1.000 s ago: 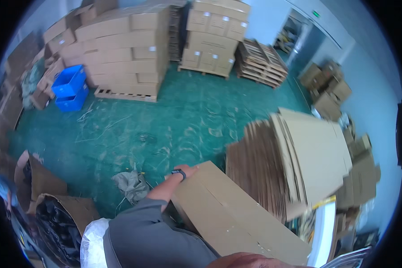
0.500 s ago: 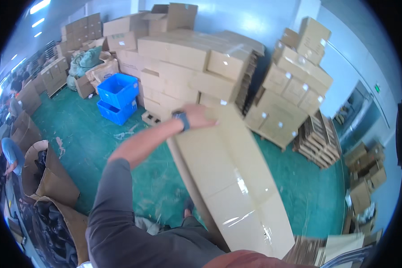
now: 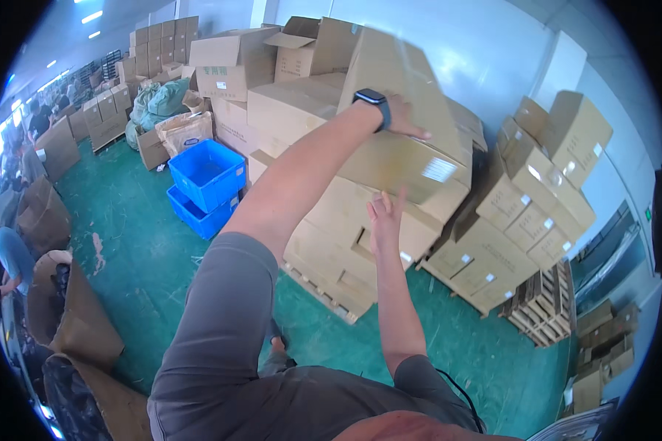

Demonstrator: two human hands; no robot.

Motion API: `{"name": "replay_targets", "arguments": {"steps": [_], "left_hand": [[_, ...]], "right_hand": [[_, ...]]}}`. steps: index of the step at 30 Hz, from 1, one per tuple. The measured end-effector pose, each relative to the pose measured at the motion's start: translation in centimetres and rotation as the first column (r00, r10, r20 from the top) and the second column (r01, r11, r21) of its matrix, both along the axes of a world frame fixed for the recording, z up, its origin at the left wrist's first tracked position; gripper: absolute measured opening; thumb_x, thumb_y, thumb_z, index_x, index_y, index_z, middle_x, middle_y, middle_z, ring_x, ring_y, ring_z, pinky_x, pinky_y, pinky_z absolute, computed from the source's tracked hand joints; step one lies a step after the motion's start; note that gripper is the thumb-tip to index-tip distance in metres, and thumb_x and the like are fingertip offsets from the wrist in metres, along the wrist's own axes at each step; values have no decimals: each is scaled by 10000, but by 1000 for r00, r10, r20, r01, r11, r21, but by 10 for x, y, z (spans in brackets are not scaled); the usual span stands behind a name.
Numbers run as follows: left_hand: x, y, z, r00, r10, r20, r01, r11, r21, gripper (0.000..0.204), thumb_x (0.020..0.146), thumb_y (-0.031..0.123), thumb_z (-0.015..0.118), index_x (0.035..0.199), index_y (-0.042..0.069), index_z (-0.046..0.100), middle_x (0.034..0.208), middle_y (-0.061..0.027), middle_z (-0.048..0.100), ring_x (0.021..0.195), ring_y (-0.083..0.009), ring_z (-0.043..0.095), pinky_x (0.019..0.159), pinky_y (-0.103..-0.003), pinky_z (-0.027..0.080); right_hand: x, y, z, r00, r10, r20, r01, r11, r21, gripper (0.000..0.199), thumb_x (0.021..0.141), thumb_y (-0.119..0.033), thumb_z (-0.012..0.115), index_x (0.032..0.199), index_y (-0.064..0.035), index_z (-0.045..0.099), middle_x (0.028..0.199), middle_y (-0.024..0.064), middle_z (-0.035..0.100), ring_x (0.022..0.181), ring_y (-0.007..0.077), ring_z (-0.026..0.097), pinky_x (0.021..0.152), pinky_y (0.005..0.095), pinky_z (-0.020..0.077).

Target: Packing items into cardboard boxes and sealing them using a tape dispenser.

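Note:
A large taped cardboard carton lies on top of a stack of cartons in front of me, its outline slightly blurred. My left hand, with a dark watch on the wrist, rests on the upper face of this carton, thumb stretched out to the right. A white label shows on its near end. Just below that end, my right hand is raised with the index finger pointing up and the fingers apart. Whether it touches the carton, I cannot tell.
Two stacked blue crates stand on the green floor at left. More cartons on a pallet and bare wooden pallets are at right. Tall open cartons with dark contents line the left, near a person in blue.
The large carton has moved from in front of my body up and away onto the stack. My left hand has travelled with it, and my right hand has come into view.

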State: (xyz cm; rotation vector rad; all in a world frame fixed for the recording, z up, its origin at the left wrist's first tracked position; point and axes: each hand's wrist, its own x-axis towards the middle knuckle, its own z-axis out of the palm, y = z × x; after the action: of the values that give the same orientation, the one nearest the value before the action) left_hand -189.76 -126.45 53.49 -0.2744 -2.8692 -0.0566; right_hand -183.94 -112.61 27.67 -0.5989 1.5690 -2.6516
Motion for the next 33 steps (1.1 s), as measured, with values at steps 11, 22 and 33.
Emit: {"name": "replay_targets", "arguments": {"steps": [11,22,33], "left_hand": [[-218,-283,-87,736,-42,-676,122,990,72,843,785,659,759,1408,115,597,1409,-146,582,1428,-323,450,1221,-573,233],[-397,-570,-171,935,349,-65,13,150,989,1153,836,914,452,1285,-133,631,1265,-305,670,1227,-417,630,1103,-429,436],[-445,-765,-183,968,-248,27,-65,-148,987,1010,1001,798,233,1606,-5,328,1638,-184,395,1519,-298,365,1262,-438,234]], "right_hand": [[-331,-149,131,748,-115,-653,542,675,501,1106,751,-205,930,1578,18,230,1438,253,509,1287,345,560,1122,432,448],[-521,-347,91,921,134,-365,174,697,695,1020,793,-254,917,1533,-2,262,1455,204,513,1347,307,542,1130,437,455],[-536,-476,67,890,153,-430,254,617,745,1258,801,-317,907,1608,24,5,1616,262,330,1443,352,441,1174,416,398]]}}
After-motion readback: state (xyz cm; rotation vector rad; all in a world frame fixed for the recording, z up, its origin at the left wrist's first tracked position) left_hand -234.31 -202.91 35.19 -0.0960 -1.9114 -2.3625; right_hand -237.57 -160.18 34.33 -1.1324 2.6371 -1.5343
